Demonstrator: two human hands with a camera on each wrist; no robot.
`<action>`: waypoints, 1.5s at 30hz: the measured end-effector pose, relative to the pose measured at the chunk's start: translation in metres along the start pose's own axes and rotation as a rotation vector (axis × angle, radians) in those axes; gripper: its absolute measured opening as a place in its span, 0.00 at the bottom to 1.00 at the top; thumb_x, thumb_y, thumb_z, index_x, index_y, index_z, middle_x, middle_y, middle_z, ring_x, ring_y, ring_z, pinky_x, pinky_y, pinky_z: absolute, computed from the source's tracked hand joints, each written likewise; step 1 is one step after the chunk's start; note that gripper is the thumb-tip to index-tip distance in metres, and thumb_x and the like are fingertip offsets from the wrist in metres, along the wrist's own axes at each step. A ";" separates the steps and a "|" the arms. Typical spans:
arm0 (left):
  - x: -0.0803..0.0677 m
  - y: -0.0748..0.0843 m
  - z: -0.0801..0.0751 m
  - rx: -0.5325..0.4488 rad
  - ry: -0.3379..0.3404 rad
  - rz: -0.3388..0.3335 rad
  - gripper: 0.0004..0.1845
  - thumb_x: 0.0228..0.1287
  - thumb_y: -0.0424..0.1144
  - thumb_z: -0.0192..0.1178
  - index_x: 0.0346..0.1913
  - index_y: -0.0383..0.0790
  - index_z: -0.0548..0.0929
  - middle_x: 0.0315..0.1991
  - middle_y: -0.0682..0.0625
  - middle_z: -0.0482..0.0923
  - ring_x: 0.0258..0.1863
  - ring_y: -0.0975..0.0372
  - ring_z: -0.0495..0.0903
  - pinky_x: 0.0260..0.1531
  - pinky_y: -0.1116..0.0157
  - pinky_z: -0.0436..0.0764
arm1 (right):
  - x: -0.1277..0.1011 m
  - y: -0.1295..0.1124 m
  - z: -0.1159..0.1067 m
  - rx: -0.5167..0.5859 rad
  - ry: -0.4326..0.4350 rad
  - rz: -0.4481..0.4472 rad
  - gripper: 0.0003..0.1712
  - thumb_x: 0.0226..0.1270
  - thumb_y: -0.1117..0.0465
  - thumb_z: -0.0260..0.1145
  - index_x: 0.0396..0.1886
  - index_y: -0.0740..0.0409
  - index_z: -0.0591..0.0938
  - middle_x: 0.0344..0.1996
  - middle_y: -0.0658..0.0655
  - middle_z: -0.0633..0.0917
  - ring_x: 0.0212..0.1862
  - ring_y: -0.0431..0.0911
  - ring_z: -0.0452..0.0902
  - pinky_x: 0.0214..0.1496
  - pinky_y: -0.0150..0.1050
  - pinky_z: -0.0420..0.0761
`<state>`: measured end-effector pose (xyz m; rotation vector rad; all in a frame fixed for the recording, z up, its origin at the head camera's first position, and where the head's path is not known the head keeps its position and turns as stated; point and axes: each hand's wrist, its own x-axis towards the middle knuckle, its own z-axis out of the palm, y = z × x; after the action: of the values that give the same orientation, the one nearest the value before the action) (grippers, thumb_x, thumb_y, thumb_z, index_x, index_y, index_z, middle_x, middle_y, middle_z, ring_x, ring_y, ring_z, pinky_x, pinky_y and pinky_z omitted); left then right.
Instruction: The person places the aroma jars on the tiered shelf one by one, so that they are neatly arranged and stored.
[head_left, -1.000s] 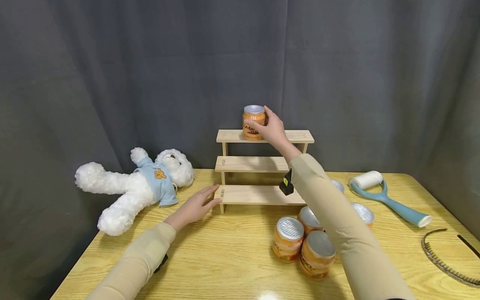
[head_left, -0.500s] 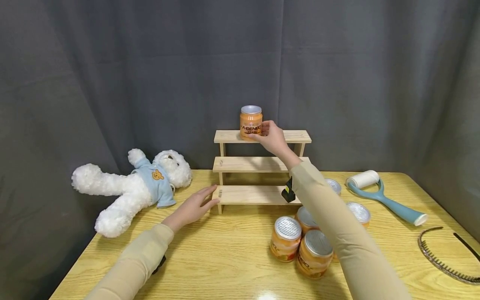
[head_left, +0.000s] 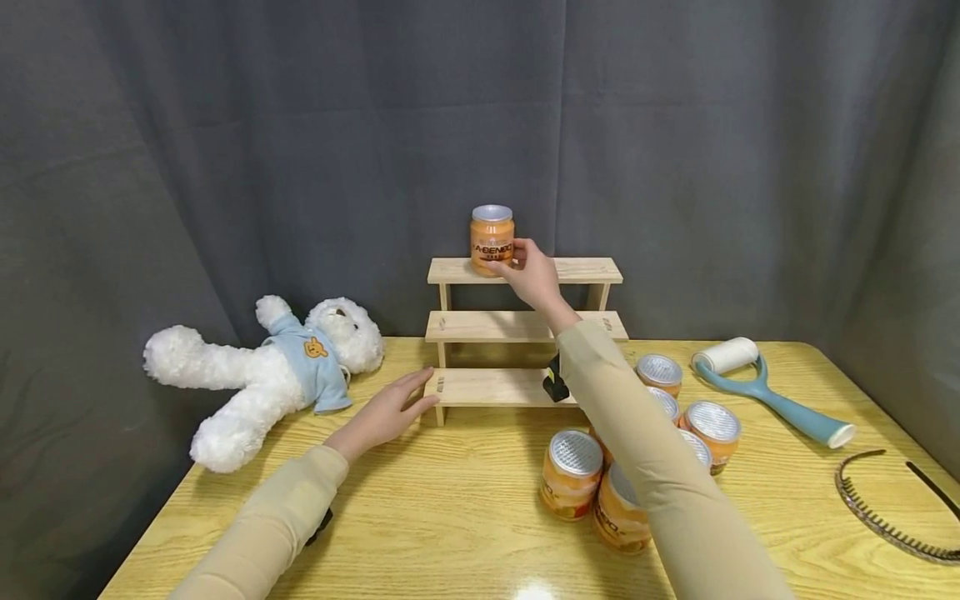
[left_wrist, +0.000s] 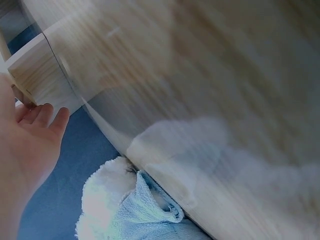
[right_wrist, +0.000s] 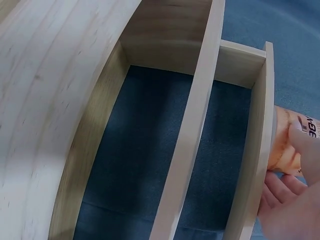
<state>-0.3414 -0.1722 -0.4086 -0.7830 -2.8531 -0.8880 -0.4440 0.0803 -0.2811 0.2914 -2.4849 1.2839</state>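
The left hand (head_left: 381,415), fingers loosely spread, touches the left end of a three-tiered pale wooden rack (head_left: 491,387). Beyond, the right hand (head_left: 534,277), fingers pinching, holds a silver-lidded orange cylindrical can (head_left: 491,237) upright at the top tier (head_left: 588,268); release near its front edge could cause toppling.

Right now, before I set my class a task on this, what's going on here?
A person's right hand holds an orange can upright at the top step of a wooden stand. Their left hand is at the left end of the bottom step. More cans stand on the table, partly hidden by the right sleeve. A plush bear lies to the left.
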 end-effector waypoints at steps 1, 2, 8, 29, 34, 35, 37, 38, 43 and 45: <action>0.001 0.000 0.000 0.002 -0.003 -0.004 0.34 0.71 0.54 0.48 0.72 0.38 0.57 0.70 0.38 0.58 0.69 0.47 0.58 0.69 0.50 0.60 | 0.000 0.001 0.000 -0.004 0.003 0.000 0.36 0.62 0.49 0.67 0.65 0.61 0.67 0.56 0.62 0.78 0.57 0.53 0.74 0.59 0.44 0.75; 0.002 0.000 0.001 0.003 -0.005 -0.002 0.35 0.71 0.54 0.48 0.72 0.38 0.57 0.70 0.38 0.58 0.70 0.47 0.58 0.69 0.50 0.60 | 0.000 0.001 0.000 -0.008 0.004 0.001 0.36 0.62 0.49 0.67 0.65 0.61 0.67 0.56 0.62 0.78 0.57 0.53 0.74 0.59 0.45 0.75; 0.006 -0.001 0.005 -0.011 -0.010 0.010 0.34 0.71 0.54 0.47 0.72 0.38 0.57 0.71 0.39 0.58 0.70 0.48 0.58 0.69 0.51 0.59 | -0.002 0.008 -0.006 -0.026 -0.019 0.013 0.36 0.62 0.50 0.67 0.65 0.62 0.69 0.57 0.63 0.77 0.57 0.53 0.75 0.59 0.44 0.76; 0.012 -0.011 -0.001 -0.021 -0.002 0.007 0.35 0.70 0.55 0.47 0.72 0.39 0.57 0.71 0.39 0.57 0.70 0.48 0.57 0.69 0.50 0.59 | -0.029 0.012 -0.052 -0.014 -0.184 -0.019 0.35 0.62 0.50 0.67 0.65 0.62 0.71 0.63 0.60 0.74 0.61 0.52 0.73 0.61 0.45 0.75; 0.014 -0.014 -0.002 -0.033 -0.007 0.003 0.36 0.70 0.57 0.46 0.73 0.40 0.56 0.71 0.40 0.57 0.70 0.48 0.56 0.69 0.50 0.59 | -0.040 0.011 -0.063 -0.024 -0.187 -0.043 0.36 0.61 0.49 0.67 0.65 0.60 0.71 0.63 0.58 0.74 0.62 0.51 0.72 0.62 0.46 0.74; 0.014 -0.015 -0.002 -0.035 -0.008 0.003 0.36 0.70 0.58 0.46 0.73 0.40 0.56 0.71 0.40 0.57 0.70 0.48 0.56 0.69 0.50 0.59 | -0.043 0.011 -0.066 -0.027 -0.188 -0.047 0.36 0.61 0.48 0.67 0.65 0.60 0.71 0.62 0.58 0.75 0.62 0.51 0.72 0.62 0.46 0.74; 0.014 -0.016 -0.001 -0.034 -0.009 0.004 0.37 0.69 0.59 0.46 0.73 0.40 0.56 0.71 0.40 0.57 0.70 0.48 0.57 0.69 0.50 0.59 | -0.049 0.011 -0.071 -0.031 -0.192 -0.056 0.35 0.61 0.47 0.67 0.64 0.60 0.72 0.62 0.58 0.75 0.62 0.51 0.72 0.62 0.46 0.74; 0.015 -0.017 -0.001 -0.037 -0.010 0.004 0.37 0.69 0.59 0.46 0.73 0.40 0.56 0.71 0.41 0.57 0.70 0.48 0.57 0.69 0.50 0.60 | -0.052 0.011 -0.073 -0.031 -0.195 -0.063 0.35 0.61 0.47 0.66 0.64 0.60 0.72 0.62 0.58 0.75 0.62 0.51 0.72 0.62 0.46 0.74; 0.016 -0.017 0.000 -0.066 -0.024 0.000 0.37 0.69 0.58 0.46 0.73 0.40 0.55 0.72 0.41 0.55 0.71 0.48 0.56 0.68 0.49 0.61 | -0.071 0.012 -0.090 -0.033 -0.210 -0.099 0.34 0.61 0.45 0.66 0.64 0.57 0.72 0.62 0.57 0.75 0.63 0.51 0.71 0.62 0.47 0.74; 0.017 -0.017 0.000 -0.079 -0.026 0.000 0.36 0.70 0.57 0.47 0.73 0.40 0.55 0.72 0.41 0.55 0.71 0.48 0.56 0.67 0.49 0.62 | -0.078 0.014 -0.098 -0.030 -0.209 -0.110 0.34 0.61 0.45 0.66 0.63 0.55 0.73 0.61 0.57 0.75 0.63 0.50 0.71 0.62 0.47 0.74</action>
<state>-0.3646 -0.1766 -0.4142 -0.8081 -2.8556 -1.0034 -0.3574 0.1706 -0.2685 0.5733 -2.6146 1.2270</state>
